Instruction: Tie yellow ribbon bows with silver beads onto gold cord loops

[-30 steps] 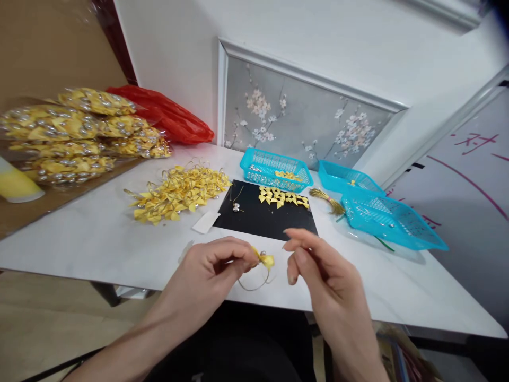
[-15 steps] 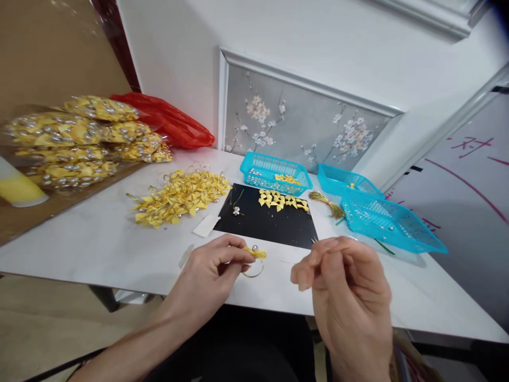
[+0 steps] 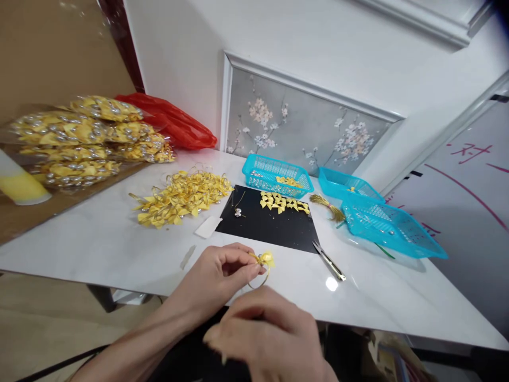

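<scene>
My left hand [image 3: 217, 276] pinches a small yellow ribbon flower [image 3: 267, 259] between thumb and fingertips, above the front of the table. A pearly bead shows at its base, and a thin gold cord loop hangs below. Nearer to me, my right hand [image 3: 274, 337] is closed with its fingers pinched together, somewhat blurred. Whatever it may be holding is too small or hidden to make out. Thread snips [image 3: 329, 261] lie on the table to the right. On the black mat [image 3: 266, 231] are rows of yellow ribbon pieces [image 3: 284, 202] and a cord with pearl beads [image 3: 237, 213].
Finished yellow flowers [image 3: 181, 199] are heaped on the left, with bagged ones [image 3: 67, 130] behind. A blue basket [image 3: 278, 172] holds beads and yellow pieces. More blue baskets [image 3: 393, 225] and a bundle of gold cords [image 3: 328, 207] stand right. A white scrap [image 3: 208, 226] lies near the mat.
My right hand has swung left and down towards my body, uncovering the snips. The flower in my left hand has turned, and that hand has shifted slightly right and down.
</scene>
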{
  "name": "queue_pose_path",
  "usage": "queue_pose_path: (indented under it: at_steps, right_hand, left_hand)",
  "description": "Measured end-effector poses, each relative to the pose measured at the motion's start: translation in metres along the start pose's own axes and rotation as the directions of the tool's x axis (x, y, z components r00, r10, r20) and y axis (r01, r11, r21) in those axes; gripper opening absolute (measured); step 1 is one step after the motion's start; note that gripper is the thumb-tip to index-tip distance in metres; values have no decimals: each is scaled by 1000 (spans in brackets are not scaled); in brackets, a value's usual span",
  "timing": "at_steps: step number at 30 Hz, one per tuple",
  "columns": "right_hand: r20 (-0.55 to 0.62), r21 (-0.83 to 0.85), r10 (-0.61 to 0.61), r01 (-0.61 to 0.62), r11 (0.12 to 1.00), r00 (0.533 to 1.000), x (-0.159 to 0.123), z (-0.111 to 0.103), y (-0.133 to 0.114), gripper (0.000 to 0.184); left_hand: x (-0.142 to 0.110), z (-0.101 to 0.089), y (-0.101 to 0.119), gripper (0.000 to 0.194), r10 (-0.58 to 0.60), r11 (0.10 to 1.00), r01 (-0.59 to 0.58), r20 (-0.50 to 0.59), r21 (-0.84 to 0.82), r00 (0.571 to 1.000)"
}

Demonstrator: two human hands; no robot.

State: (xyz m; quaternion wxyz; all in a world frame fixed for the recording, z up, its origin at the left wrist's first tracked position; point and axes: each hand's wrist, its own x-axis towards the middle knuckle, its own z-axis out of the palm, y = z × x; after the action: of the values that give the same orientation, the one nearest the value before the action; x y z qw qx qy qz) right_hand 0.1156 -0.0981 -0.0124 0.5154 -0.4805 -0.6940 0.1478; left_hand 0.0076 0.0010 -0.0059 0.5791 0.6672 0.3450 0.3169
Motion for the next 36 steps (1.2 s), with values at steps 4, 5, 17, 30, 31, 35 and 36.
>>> queue_pose_path:
  at_steps: [4,5,17,30,31,35,36]
  right_hand:
    - [-130,-90,-30,18,996,991,7,-11,19,26]
    - [-157,-145,-44,21,989,987,8,-12,23,23]
    - [-132,-580,-123,24,815,984,7,-14,39,22]
    - [-92,-591,-104,30,806,990,7,-17,42,27]
    - [-89,-578,-98,28,816,991,7,-16,43,26]
    - [-98,-571,-70,2,821,993,6,-12,43,21]
    - [-102,-578,-68,-3,816,992,6,-11,42,21]
  left_hand:
    - [-5,-2,1,20,40,999,-40,2,-21,999]
    - [-7,-2,1,19,44,999,-44,2,-13,999]
    - [-6,0,-3,20,-2,998,3,16,-59,1000]
    - [-3,2,-6,21,-12,992,14,19,-124,1000]
    - [-3,2,-6,21,-13,993,15,16,-117,1000]
    - [-3,3,-7,21,-6,997,7,13,-83,1000]
    - [-4,3,-7,21,-4,997,5,12,-79,1000]
